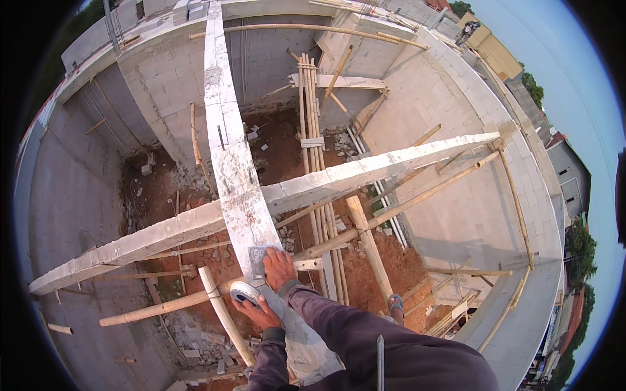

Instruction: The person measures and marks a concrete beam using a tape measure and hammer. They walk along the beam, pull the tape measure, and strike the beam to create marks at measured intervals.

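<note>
I am over a whitish concrete beam (236, 186) that runs away from me. My left hand (262, 315) has its fingers around a white ring-shaped roll (244, 290) with a dark centre, which looks like a roll of tape, at the beam's left edge. Just ahead and to the right, my right hand (279, 268) grips a grey flat plate (257, 260) like a wide scraper blade, held against the beam's top. Its handle, if it has one, is hidden by the hand. A dark nail-like rod (220, 138) lies farther along the beam.
A second concrete beam (385, 160) crosses mine. Bamboo poles (326, 244) and a timber (369, 247) prop the frame over a deep drop to red soil (365, 277) and rubble. A sandalled foot (395, 304) rests at lower right. Block walls (450, 202) surround; another person (467, 30) is far right.
</note>
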A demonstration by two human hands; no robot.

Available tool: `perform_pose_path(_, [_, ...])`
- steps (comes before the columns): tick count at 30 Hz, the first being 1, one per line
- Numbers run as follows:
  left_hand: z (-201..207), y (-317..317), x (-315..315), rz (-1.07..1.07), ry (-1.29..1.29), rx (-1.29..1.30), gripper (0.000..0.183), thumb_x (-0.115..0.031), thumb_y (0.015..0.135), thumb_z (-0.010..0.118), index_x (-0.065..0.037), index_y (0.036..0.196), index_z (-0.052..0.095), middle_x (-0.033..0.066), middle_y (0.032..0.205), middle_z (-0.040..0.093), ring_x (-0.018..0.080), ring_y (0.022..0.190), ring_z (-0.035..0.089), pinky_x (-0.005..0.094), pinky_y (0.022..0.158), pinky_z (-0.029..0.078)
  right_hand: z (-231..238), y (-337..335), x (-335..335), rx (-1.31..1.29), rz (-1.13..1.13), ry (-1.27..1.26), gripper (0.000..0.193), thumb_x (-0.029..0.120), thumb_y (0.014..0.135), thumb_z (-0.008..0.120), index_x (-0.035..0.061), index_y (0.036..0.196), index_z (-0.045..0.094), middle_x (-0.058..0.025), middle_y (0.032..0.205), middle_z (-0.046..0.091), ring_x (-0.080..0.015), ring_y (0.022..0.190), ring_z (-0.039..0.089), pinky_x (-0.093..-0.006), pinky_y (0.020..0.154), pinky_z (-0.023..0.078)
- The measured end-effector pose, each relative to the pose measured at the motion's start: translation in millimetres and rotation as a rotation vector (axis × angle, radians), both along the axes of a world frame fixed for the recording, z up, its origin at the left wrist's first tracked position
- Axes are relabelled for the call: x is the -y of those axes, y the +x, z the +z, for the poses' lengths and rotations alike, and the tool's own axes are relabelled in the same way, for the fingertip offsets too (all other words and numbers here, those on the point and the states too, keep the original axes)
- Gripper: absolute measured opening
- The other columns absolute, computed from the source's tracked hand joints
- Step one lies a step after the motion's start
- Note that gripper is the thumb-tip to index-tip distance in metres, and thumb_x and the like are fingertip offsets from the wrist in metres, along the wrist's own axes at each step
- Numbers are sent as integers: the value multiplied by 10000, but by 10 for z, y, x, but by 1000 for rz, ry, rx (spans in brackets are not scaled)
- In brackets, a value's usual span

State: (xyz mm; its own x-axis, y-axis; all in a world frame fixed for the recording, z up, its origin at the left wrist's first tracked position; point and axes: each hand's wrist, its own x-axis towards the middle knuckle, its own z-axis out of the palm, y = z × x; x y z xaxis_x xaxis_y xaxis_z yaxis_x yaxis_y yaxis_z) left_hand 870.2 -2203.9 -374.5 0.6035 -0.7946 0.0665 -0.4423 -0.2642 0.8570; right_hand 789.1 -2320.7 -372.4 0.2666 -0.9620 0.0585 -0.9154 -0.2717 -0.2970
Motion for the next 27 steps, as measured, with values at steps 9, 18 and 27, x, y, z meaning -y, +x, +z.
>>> perform_pose_path(9, [99, -172, 96, -70, 209, 207, 424, -223, 923, 650, 46, 1094, 371, 301, 1559, 8, 571, 1119, 496, 619, 786, 446, -71, 3, 0, 13, -8, 92, 250, 169, 877, 538, 78, 1105, 581, -114, 1398, 481, -273, 1362, 399, -474, 1107, 297])
perform_pose_path(18, [82, -161, 94, -86, 186, 282, 400, -194, 913, 663, 35, 1085, 383, 304, 1559, 12, 568, 1204, 462, 600, 836, 466, -113, -2, -69, 19, -33, -43, 249, 173, 845, 574, 92, 1080, 585, -99, 1364, 502, -254, 1327, 432, -459, 1099, 311])
perform_pose_path(27, [106, -126, 107, -126, 227, 263, 435, -286, 923, 634, 65, 1091, 440, 321, 1556, 6, 586, 1381, 242, 594, 1008, 419, -60, 13, 1, 9, -24, 36, 259, 171, 902, 505, 67, 1127, 581, -121, 1381, 496, -275, 1354, 405, -483, 1128, 284])
